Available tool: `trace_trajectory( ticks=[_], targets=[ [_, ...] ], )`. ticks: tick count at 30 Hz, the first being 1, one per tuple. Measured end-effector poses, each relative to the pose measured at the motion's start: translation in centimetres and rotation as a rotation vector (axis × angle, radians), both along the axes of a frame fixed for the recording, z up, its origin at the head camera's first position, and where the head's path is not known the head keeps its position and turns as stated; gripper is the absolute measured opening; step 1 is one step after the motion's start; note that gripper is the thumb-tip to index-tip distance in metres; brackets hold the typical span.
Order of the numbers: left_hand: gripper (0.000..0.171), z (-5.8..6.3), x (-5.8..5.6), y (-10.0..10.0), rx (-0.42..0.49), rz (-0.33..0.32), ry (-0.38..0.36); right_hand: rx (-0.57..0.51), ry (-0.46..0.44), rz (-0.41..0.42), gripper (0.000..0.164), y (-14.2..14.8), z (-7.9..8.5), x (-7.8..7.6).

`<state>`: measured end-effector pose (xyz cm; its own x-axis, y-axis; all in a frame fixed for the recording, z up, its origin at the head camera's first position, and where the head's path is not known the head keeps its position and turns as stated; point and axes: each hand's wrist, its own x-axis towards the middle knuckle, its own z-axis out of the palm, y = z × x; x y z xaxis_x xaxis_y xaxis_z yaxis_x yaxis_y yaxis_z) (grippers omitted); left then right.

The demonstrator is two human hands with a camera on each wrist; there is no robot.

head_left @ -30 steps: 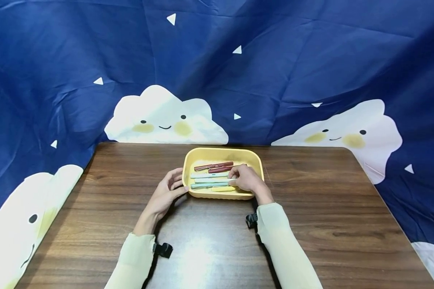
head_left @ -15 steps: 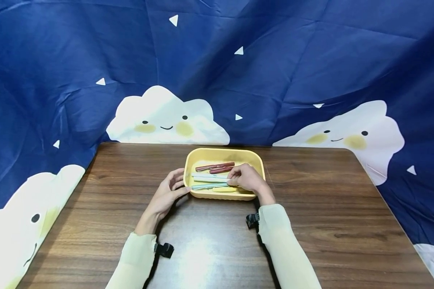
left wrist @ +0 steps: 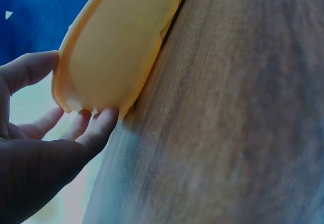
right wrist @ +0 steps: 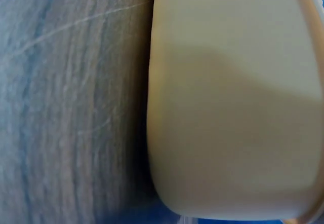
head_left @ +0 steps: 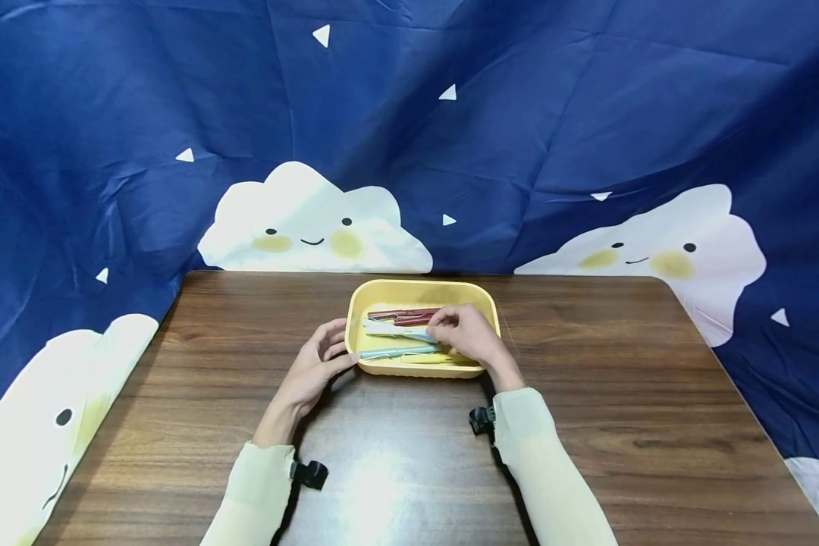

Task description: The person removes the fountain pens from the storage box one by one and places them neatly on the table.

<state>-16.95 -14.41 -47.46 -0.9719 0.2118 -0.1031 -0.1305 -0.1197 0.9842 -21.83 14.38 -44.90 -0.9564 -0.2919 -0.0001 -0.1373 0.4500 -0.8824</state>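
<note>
A shallow yellow box (head_left: pixel 423 371) stands on the table with several pens lying across it. My left hand (head_left: pixel 312 371) holds its left end, thumb by the near corner; in the left wrist view, the fingertips (left wrist: pixel 107 120) press on the outer wall. Reaching over the near right side, my right hand (head_left: pixel 474 337) pinches the right end of a pale blue pen (head_left: pixel 390 329). Below that lie a teal pen (head_left: pixel 392 353) and a yellow pen (head_left: pixel 419 359); dark red pens (head_left: pixel 385 314) lie behind. The right wrist view shows only the box's outer wall (right wrist: pixel 233 107), not the hand.
The brown wooden table (head_left: pixel 587 379) extends on both sides of the box, its far edge just behind it. A dark blue cloth (head_left: pixel 519 136) with white clouds hangs beyond. Each sleeve bears a black wrist camera (head_left: pixel 310 475).
My right hand has shifted slightly away from me, and the pale pen in its fingers has moved toward the red pens, widening the gap to the teal pen. The left hand stays in place.
</note>
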Motion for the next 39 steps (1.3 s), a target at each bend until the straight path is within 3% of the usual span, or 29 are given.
trace_trajectory(
  ticks=[8, 19, 27, 39],
  targets=[
    [0.071, 0.0, 0.0, -0.1, 0.000, -0.005, -0.004, -0.024, 0.061, -0.048, 0.004, 0.2, 0.1, 0.1],
    [0.072, -0.1, -0.1, 0.1, 0.003, 0.003, -0.011, 0.069, 0.223, -0.082, 0.007, 0.5, 0.3, -0.1],
    [0.071, 0.0, 0.0, -0.1, 0.004, 0.008, -0.006, 0.071, 0.260, -0.047, 0.006, 0.6, 0.7, 0.1],
    [0.072, -0.1, 0.0, -0.1, 0.006, 0.007, -0.004, 0.138, 0.327, -0.103, 0.005, 1.5, 1.1, 0.7]
  ],
)
